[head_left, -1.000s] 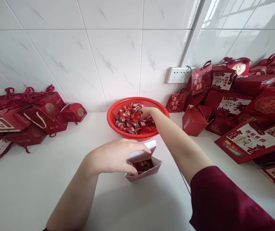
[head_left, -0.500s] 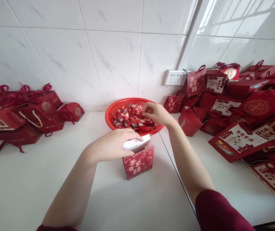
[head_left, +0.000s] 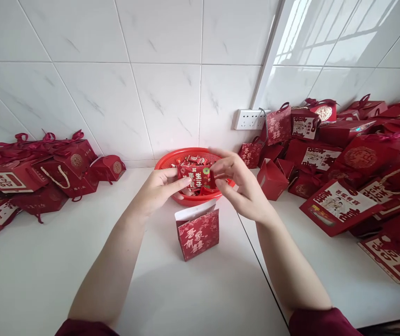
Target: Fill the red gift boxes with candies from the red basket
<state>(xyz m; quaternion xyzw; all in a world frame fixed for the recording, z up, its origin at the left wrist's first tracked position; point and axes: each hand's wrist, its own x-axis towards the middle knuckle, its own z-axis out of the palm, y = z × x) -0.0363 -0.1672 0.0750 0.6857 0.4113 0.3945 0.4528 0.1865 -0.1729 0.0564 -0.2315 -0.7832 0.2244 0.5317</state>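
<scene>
Between my hands, above the front part of the basket, is a flat red candy packet (head_left: 200, 177) with white characters and small flower prints. My left hand (head_left: 157, 189) pinches its left end, thumb across the front. At its right end is my right hand (head_left: 240, 186), thumb and fingers closed about the edge, one upper finger smeared by motion. Below them a red paper gift box (head_left: 200, 235) with white lettering stands upright on the table, its top open and its white inner flap showing. The red plastic basket (head_left: 161, 163) behind holds many small wrapped candies (head_left: 194, 161), partly hidden by my hands.
Red gift boxes with ribbons (head_left: 63, 163) are piled at the left. A larger heap of red boxes (head_left: 347, 168) fills the right side. The tiled wall (head_left: 168, 93) bounds the back, with a white power socket (head_left: 250, 120). A dark seam crosses the white table (head_left: 157, 289).
My left hand has let go of the gift box and moved up to the packet. My right hand has lifted from the basket with the candy packet, now held in front of the basket.
</scene>
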